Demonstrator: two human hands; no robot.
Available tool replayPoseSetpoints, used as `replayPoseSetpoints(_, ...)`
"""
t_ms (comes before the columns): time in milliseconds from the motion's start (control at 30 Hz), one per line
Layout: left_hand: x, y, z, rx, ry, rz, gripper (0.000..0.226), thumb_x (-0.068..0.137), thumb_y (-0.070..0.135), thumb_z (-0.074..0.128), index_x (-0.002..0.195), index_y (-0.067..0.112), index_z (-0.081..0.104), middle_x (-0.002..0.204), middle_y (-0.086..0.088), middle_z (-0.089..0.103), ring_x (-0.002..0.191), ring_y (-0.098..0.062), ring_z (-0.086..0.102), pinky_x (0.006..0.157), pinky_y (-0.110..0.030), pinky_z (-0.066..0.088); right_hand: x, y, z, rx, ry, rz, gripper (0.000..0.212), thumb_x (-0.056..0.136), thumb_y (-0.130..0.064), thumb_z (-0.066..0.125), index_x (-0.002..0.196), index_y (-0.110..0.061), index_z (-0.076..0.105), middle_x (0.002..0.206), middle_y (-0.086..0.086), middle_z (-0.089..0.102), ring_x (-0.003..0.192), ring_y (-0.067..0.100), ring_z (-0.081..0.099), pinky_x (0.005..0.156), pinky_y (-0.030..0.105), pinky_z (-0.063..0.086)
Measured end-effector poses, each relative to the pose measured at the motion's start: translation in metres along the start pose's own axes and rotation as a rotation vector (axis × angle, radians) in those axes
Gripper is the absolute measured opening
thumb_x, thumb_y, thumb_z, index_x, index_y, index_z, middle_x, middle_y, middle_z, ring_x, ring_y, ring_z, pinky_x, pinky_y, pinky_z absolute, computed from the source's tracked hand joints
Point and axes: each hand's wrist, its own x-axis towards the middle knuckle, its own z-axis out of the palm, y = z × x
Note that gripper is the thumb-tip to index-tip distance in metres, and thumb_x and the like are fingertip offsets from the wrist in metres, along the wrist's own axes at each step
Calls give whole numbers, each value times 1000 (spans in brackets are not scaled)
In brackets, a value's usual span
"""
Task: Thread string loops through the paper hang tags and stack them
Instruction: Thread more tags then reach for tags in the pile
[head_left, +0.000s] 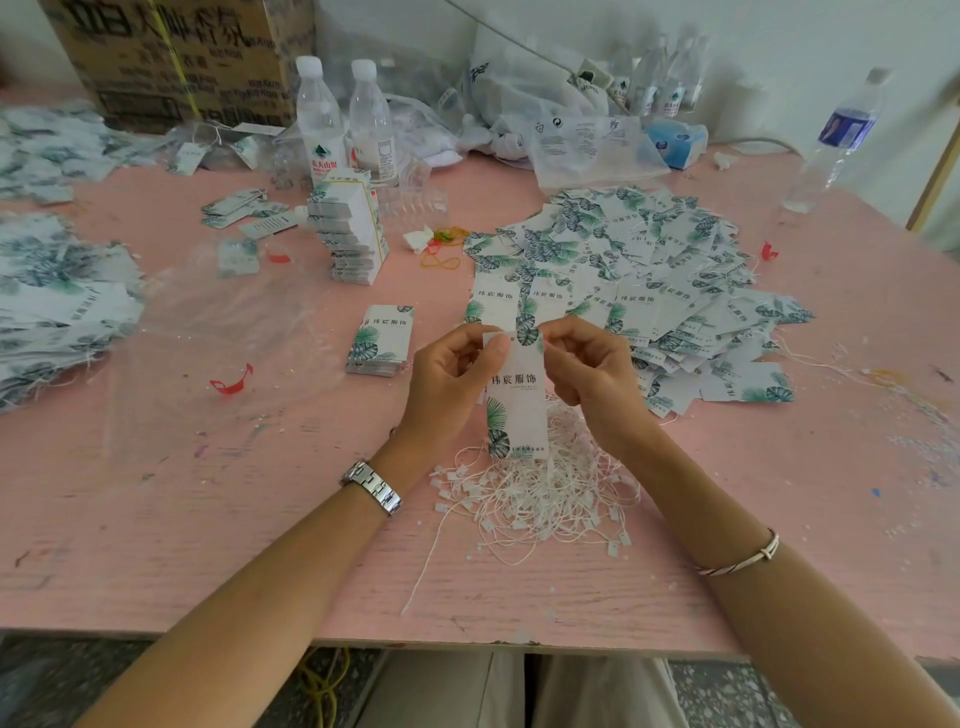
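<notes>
Hands (452, 379) (592, 371) pinch hang tag's (517, 400) top edge above string loops (535, 493).

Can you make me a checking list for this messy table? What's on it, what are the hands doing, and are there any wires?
Surface: pink wooden table, paint-flecked, dotted with small white bits.
Job's things: white paper hang tag with green leaf print held upright over a tangled pile of white string loops; spread heap of matching tags to the right; small neat stack of tags to the left.
Clutter: two clear plastic water bottles, brown cardboard box, coloured rubber bands, red plastic scrap, clear plastic bag.
Grippers: left hand and right hand both pinch the held tag's top.
Cables: yellow cord on the floor under the table.
Surroundings: white wall; speckled floor.
</notes>
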Motion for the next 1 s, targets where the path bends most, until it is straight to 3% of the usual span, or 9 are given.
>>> replayPoseSetpoints(167, 0, 0, 0, 3, -32, -7, 13, 97, 8, 61, 91, 15, 70, 81, 7, 71, 76, -6, 62, 67, -20, 49, 0, 0, 2, -8, -41, 0, 11, 87, -22, 67, 85, -28, 76, 50, -11, 44, 41, 8, 27, 43, 20, 22)
replayPoseSetpoints(433, 0, -2, 0, 11, -82, -17, 10, 97, 6, 61, 92, 12, 67, 86, -4, 67, 76, -6, 62, 70, -23, 49, 0, -2, 1, 48, -71, 59, 25, 88, -10, 59, 84, -27, 76, 50, -10, 40, 42, 5, 27, 43, 18, 23)
replayPoseSetpoints(600, 0, -1, 0, -3, -81, -33, 13, 87, 23, 63, 91, 11, 67, 83, 2, 69, 75, -5, 63, 69, -20, 51, -2, -4, 1, 38, -63, 92, 9, 86, -8, 58, 92, -9, 65, 49, -9, 40, 41, 4, 28, 43, 17, 23)
replayPoseSetpoints(767, 0, 0, 1, 14, -84, -32, 13, 86, 24, 63, 90, 12, 66, 81, 3, 69, 75, -5, 63, 68, -20, 51, -2, -4, 1, 37, -62, 106, 9, 85, -9, 58, 92, -7, 63, 49, -9, 40, 42, 4, 27, 43, 18, 22)
replayPoseSetpoints(1000, -3, 3, 2, 13, -72, -5, 28, 79, 37, 73, 94, 14, 65, 90, -11, 63, 83, -21, 56, 71, -27, 48, -1, -4, 0, 58, -79, 114, 10, 85, -7, 56, 92, -8, 63, 48, -12, 39, 41, 3, 26, 44, 19, 20)
